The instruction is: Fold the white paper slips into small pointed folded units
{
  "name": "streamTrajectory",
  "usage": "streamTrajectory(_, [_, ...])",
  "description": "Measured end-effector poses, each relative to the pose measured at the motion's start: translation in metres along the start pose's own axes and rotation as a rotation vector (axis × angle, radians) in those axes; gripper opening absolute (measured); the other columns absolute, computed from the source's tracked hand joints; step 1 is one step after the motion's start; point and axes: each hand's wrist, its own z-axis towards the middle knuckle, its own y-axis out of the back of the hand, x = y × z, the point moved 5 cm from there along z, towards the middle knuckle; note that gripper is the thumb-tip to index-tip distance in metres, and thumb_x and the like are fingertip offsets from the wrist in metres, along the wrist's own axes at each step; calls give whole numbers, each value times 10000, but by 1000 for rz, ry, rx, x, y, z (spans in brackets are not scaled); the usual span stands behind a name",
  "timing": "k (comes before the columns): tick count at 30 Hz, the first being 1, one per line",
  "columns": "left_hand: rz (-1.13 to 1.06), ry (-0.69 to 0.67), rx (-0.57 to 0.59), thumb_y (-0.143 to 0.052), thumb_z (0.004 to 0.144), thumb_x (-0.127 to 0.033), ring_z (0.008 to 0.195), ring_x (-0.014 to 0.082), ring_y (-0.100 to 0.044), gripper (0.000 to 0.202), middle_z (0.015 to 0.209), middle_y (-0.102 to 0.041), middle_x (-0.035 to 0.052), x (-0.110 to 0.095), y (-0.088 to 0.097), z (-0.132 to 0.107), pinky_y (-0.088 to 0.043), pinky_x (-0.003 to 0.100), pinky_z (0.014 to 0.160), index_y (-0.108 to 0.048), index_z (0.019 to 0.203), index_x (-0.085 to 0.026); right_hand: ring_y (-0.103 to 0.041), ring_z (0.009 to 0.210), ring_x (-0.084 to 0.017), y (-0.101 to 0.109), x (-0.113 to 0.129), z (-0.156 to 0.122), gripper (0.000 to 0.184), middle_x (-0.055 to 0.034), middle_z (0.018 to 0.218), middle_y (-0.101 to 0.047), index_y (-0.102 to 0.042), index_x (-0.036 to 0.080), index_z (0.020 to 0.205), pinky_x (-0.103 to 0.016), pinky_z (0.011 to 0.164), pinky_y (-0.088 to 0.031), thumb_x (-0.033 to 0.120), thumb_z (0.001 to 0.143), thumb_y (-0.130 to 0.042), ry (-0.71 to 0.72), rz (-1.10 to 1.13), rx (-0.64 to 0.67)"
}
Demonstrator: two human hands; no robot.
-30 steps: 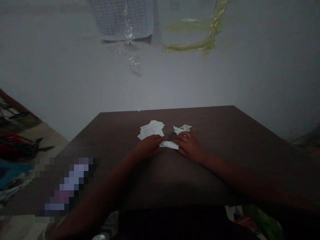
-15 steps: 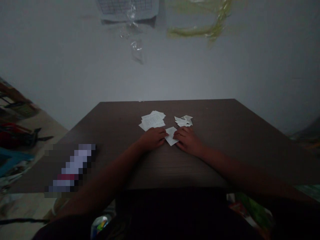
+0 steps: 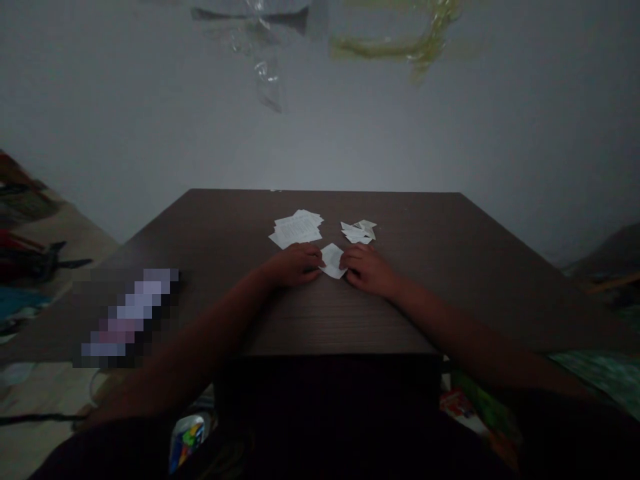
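A small white sheet (image 3: 331, 259) is touched at its left corner by the left hand (image 3: 299, 265) and at its right by the right hand (image 3: 370, 269), between the near and far edges of the desk (image 3: 340, 327); whether it is pinched or only pressed cannot be told. Nearer the far edge, loose papers (image 3: 296, 229) and folded scraps (image 3: 357, 233) are piled separately.
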Motion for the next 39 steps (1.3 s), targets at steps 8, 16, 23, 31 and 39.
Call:
streamTrajectory(8, [-79, 23, -36, -702, 1020, -256, 1256, 306, -747, 238, 1312, -810, 138, 2, 0, 1, -589, 493, 1132, -832, 1215, -213, -678, 1146, -295, 5, -18, -1, 263, -95, 1141, -803, -780, 236, 1023, -493, 1070, -539, 58, 917, -617, -36, 46, -42])
streamTrajectory(16, [-135, -1, 14, -742, 1021, -312, 1171, 290, -756, 242, 1221, -820, 102, -9, -4, 6, -565, 490, 1121, -867, 1220, -250, -625, 1313, -345, 13, -21, -3, 312, -135, 1362, -735, -780, 241, 1092, -600, 1183, -488, 67, 890, -616, -76, 72, -179])
streamTrajectory(23, [-128, -10, 51, -802, 1017, -329, 1227, 307, -749, 253, 1285, -807, 104, -18, 1, 4, -565, 477, 1129, -872, 1250, -262, -648, 1239, -369, 30, -14, -6, 317, -142, 1246, -702, -696, 257, 1251, -575, 1099, -559, 160, 949, -674, -147, 87, -365])
streamTrajectory(31, [-144, 10, 111, -822, 1028, -325, 1241, 299, -747, 292, 1332, -800, 76, -28, 13, -2, -561, 451, 1156, -854, 1317, -299, -731, 1153, -310, 36, -2, -8, 180, -116, 1210, -744, -695, 278, 1196, -505, 1000, -652, 190, 1053, -632, -90, 109, -350])
streamTrajectory(39, [-234, 106, 185, -819, 1029, -267, 1323, 309, -715, 313, 1410, -762, 81, -30, 17, -10, -578, 471, 1162, -841, 1338, -307, -742, 1311, -340, 34, 9, -13, 417, -135, 1423, -762, -772, 315, 1366, -567, 1064, -674, 112, 1036, -619, 87, 101, -247])
